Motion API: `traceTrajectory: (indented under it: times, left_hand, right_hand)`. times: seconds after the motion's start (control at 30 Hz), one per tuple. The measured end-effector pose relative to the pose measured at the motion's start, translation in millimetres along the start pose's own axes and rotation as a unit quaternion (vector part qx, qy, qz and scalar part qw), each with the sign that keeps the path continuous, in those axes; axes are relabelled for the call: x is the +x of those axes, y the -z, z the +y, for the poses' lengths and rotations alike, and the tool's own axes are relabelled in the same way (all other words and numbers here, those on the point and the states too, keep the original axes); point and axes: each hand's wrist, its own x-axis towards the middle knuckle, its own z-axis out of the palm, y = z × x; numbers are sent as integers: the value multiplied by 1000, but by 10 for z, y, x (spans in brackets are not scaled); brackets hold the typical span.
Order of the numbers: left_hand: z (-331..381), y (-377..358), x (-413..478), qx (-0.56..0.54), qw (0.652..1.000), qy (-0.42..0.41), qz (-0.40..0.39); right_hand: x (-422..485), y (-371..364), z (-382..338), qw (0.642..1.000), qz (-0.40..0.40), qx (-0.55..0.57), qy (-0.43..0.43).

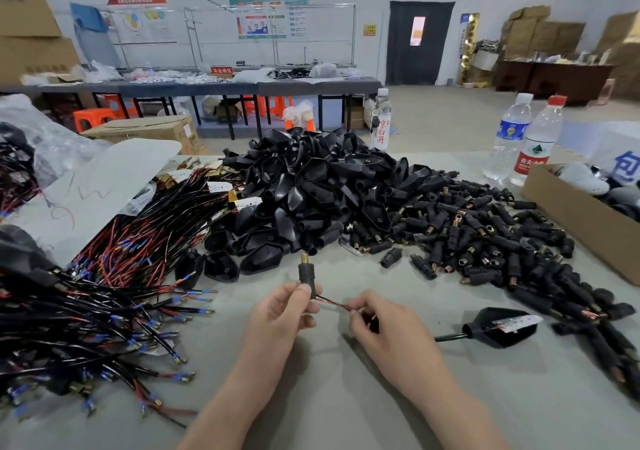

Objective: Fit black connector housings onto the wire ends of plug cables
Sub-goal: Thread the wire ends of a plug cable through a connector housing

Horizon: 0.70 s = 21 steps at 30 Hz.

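The left hand (280, 314) grips a black connector housing (306, 275) upright above the grey surface (329, 397). Thumb and fingers (304, 291) curl round its lower end, and its brass tip points up. A red and black wire pair (335, 303) leaves the bottom of the housing and runs right into the right hand (379, 326), whose fingers (360, 312) pinch it just beside the left hand.

Right of the right hand, a shell-shaped black cover (498, 328) carrying a white label lies on the surface, with a short black cable (450, 337) leaving its narrow end. To the left, a heap of red and black leads (104, 311) with blue-sleeved terminals spreads across the surface.

Beyond the hands, a tall pile of shell covers (311, 186) occupies the centre. A flatter spread of small black connectors (485, 235) with brass ends adjoins it on the right. A cardboard box (581, 221) stands at the right edge.

Three clear bottles stand further back — one tall bottle (381, 120) behind the pile, then a blue-labelled bottle (510, 134) and a red-capped bottle (536, 144) side by side near the box. Long tables (207, 87) and stacked cartons (540, 34) fill the far room.
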Motion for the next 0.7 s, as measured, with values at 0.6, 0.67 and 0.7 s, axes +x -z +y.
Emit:
traceTrajectory:
  times: [0.6,0.67,0.7]
  left_hand:
    - [90,31,18,-169,979,68,96]
    - [78,29,36,-190,973,94,92]
    - [76,29,38,-197,971,104,85]
  right_hand:
    - [-8,-127,-158,973,2,231,-18]
    - [-11,-118,-169,970,-15,241,-18]
    - [-11,-118,-170,969,-21,246,-20]
